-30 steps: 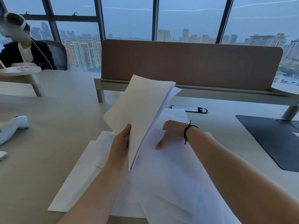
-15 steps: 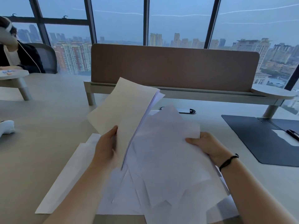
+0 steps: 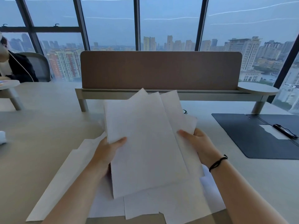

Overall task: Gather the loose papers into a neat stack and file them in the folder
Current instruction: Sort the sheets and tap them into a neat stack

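Observation:
I hold an uneven bundle of white papers (image 3: 145, 143) above the desk, its top corners fanned out. My left hand (image 3: 108, 152) grips the bundle's left edge, thumb on top. My right hand (image 3: 197, 146) grips the right edge, a black band on its wrist. More loose sheets (image 3: 68, 180) lie spread on the desk below, partly hidden by the bundle and my arms. A dark open folder (image 3: 249, 139) lies flat at the right, with a white sheet and a black pen (image 3: 285, 130) in it.
A brown divider panel (image 3: 161, 70) on a raised shelf runs across the back of the desk (image 3: 40, 126). Another person sits at the far left by the window. A white object (image 3: 2, 137) lies at the left edge.
The bundle has swung from tilted edge-on in my left hand to facing me. My right hand has brought the sheets it lifted against it and now holds its right edge.

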{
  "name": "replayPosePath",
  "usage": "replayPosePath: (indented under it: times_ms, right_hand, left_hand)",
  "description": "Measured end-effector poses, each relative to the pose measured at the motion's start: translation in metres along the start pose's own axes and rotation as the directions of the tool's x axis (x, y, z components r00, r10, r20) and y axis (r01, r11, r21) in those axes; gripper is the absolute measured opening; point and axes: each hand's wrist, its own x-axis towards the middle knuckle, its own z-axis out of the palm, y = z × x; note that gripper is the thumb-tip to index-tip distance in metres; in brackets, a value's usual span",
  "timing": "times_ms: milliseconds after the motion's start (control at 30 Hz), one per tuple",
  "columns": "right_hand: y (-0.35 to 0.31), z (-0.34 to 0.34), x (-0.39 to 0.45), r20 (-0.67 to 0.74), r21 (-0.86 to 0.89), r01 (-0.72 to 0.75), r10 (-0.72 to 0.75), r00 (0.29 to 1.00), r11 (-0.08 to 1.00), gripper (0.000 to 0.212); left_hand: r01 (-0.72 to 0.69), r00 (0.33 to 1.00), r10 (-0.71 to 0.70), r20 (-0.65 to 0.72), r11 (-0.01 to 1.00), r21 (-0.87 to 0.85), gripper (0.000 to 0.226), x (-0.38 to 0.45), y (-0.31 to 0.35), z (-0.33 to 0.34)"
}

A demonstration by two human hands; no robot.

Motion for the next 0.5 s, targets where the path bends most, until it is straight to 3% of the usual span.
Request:
replayPosePath:
  times_ms: [167,267,367,433,500]
  right_hand:
    - [-0.014,0.008,-0.004,0.134,-0.055,-0.01,0.018,0.991,0.998,0.018]
    - [-0.03,0.007,-0.004,0.151,-0.194,0.051,-0.021,0.988,0.98,0.012]
    - [-0.052,0.007,-0.005,0.146,-0.272,0.128,-0.091,0.985,0.954,0.007]
    - [-0.068,0.009,-0.007,0.119,-0.276,0.205,-0.178,0.977,0.939,0.01]
    - [-0.082,0.01,-0.011,0.066,-0.263,0.273,-0.265,0.962,0.925,0.007]
  left_hand:
    - [-0.214,0.976,0.219,-0.013,0.965,0.153,0.063,-0.002,0.006,0.0]
    - [-0.344,0.934,0.356,-0.026,0.916,0.208,0.09,-0.005,0.018,-0.002]
    - [-0.385,0.911,0.406,-0.068,0.9,0.205,0.111,-0.01,0.04,0.006]
    - [-0.439,0.886,0.451,-0.11,0.891,0.121,0.111,-0.009,0.054,0.011]
    - [-0.469,0.872,0.469,-0.139,0.882,0.035,0.093,-0.009,0.068,0.016]
